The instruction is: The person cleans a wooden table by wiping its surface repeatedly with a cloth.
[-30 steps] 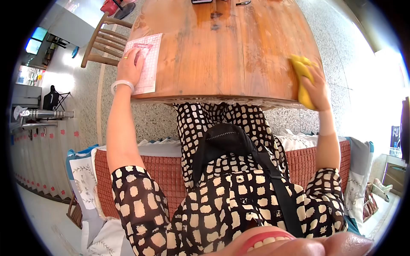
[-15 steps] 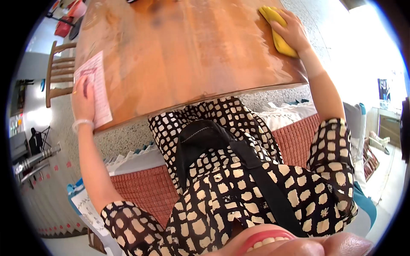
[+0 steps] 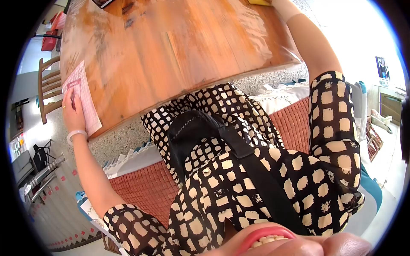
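Observation:
At the table's left edge, my left hand (image 3: 73, 112) is closed on the near side of a pink-and-white printed sheet of paper (image 3: 89, 110). A dark mark or object shows beside its fingers; I cannot make out which. My right hand (image 3: 282, 7) reaches to the far right of the wooden table (image 3: 171, 51), cut off by the top of the view. It holds a folded yellow cloth (image 3: 259, 2), of which only a strip shows. Under both, the tabletop looks glossy, with a clear cover that wrinkles at the right.
A wooden chair (image 3: 49, 87) stands left of the table. Across my front hangs a black strap bag (image 3: 192, 132). I sit on a seat with a reddish woven mat (image 3: 143, 187). A dark-edged item (image 3: 102, 2) lies at the table's far left.
My right hand has pushed the yellow cloth farther away along the table's right side, partly out of view. My left hand stays at the paper. The view has shifted slightly.

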The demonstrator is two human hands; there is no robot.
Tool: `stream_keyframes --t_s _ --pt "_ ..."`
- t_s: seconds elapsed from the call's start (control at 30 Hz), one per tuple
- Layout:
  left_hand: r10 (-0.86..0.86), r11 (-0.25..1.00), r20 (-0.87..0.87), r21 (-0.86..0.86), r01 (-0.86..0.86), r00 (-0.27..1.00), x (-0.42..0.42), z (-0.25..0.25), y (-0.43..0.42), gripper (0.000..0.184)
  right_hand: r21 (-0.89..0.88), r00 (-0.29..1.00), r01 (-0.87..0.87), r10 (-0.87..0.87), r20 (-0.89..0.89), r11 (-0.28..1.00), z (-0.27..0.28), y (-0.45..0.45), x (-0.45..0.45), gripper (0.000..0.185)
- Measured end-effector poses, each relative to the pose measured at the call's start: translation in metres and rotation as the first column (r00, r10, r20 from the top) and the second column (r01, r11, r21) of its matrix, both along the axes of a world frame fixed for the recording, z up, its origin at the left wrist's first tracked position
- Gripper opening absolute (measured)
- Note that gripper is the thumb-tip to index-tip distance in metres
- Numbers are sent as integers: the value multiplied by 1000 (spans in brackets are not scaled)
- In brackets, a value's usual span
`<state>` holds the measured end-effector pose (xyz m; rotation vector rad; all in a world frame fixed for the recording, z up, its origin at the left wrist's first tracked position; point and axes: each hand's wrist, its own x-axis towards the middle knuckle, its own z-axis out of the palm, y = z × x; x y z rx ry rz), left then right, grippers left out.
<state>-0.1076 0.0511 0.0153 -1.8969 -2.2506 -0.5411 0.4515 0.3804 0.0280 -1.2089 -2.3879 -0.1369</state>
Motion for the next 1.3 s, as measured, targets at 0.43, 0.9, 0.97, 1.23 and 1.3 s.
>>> stream_keyframes --t_s 0.43,0.9,0.97,1.23,1.3 --pt "-14 1000 -8 12 14 1000 -14 -10 5 34 -34 984 -178 177 -20 983 19 -190 40 42" --pt "33 999 -62 45 -30 998 2 -4 5 33 -52 800 -600 598 -43 799 12 -243 -178 39" --pt "30 998 -54 58 -26 998 5 -3 4 33 -72 762 -648 645 -53 759 10 -245 -221 38" --pt "28 998 20 47 -29 999 13 7 1 30 -145 678 -731 735 -36 667 7 -228 -309 41" --pt "23 998 61 50 -26 998 11 5 1 29 -156 675 -731 738 -21 664 4 -213 -296 41"
